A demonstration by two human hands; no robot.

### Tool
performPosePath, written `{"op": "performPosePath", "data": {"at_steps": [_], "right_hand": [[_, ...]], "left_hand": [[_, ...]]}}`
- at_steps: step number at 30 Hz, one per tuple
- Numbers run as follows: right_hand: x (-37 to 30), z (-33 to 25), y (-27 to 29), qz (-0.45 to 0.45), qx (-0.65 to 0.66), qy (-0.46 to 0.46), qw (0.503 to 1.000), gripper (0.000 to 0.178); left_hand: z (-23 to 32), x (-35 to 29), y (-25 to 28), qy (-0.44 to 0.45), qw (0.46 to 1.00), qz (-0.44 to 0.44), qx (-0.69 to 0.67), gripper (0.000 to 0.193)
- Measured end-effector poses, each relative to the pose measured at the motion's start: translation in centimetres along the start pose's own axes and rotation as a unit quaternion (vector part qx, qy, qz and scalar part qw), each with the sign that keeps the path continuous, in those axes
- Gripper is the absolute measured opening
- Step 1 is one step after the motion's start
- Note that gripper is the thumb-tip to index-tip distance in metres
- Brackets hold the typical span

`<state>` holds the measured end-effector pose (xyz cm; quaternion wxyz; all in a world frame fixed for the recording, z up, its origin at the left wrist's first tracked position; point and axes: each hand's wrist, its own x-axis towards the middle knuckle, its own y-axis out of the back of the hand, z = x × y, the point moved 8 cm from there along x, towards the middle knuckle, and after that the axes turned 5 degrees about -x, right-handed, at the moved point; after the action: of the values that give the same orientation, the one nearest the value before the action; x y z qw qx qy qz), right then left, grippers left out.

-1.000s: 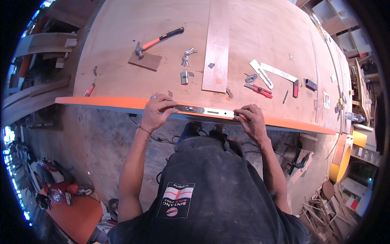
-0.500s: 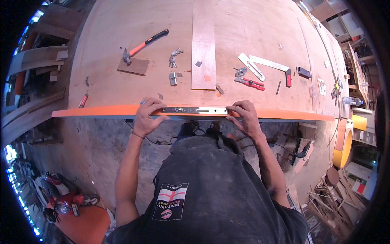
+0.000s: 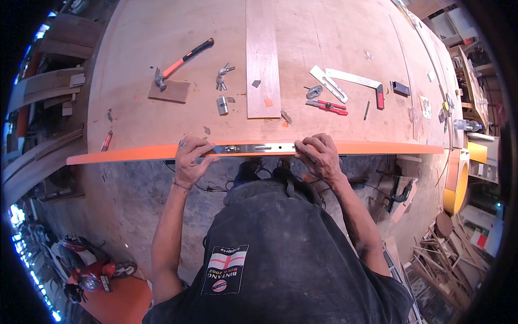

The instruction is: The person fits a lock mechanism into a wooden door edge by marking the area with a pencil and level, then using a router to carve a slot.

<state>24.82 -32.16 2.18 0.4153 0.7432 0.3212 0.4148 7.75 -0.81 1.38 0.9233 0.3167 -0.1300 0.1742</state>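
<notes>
A long metal lock faceplate [image 3: 256, 147] lies along the narrow orange edge of a board [image 3: 132, 154] that runs across in front of me. It has a latch opening near its left end, a slot and round holes. My left hand [image 3: 191, 160] grips the left end, thumb on the near side and fingers over the top. At the other end my right hand [image 3: 320, 156] pinches the plate with bent fingers, covering its tip. Whether a lock body sits behind the plate is hidden. Beyond it lie a lock cylinder [image 3: 222, 106] and a bunch of keys [image 3: 223, 76].
On the wooden worktop, a hammer [image 3: 183, 58] rests by a small brown block [image 3: 171, 92]. Rightward lie a red utility knife [image 3: 327, 107], a try square [image 3: 353, 79], a pencil [image 3: 367, 110] and an oval metal fitting [image 3: 313, 92]. A flat wooden strip [image 3: 263, 54] points toward me.
My right fingers have curled further over the plate's right end. The whole view has shifted slightly, moving the bench items a little left. Both hands stay on the plate.
</notes>
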Motion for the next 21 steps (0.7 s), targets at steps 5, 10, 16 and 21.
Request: {"op": "performPosePath", "data": {"at_steps": [5,10,16,21], "right_hand": [[0.0,-0.1,-0.2,0.014,-0.009,0.006,1.0,0.042],[-0.1,-0.1,0.1,0.029,-0.006,0.014,0.999,0.041],[1.5,0.0,0.8,-0.004,0.049,-0.049,0.998,0.038],[2.1,0.5,0.1,-0.045,0.067,-0.087,0.993,0.035]], "left_hand": [[-0.2,-0.1,0.0,0.014,1.0,-0.002,-0.006,0.039],[-0.6,-0.2,-0.2,0.051,0.998,0.009,-0.029,0.039],[-0.6,0.2,0.0,0.09,0.996,-0.016,-0.012,0.035],[-0.7,1.2,0.4,0.128,0.99,-0.062,0.002,0.03]]}}
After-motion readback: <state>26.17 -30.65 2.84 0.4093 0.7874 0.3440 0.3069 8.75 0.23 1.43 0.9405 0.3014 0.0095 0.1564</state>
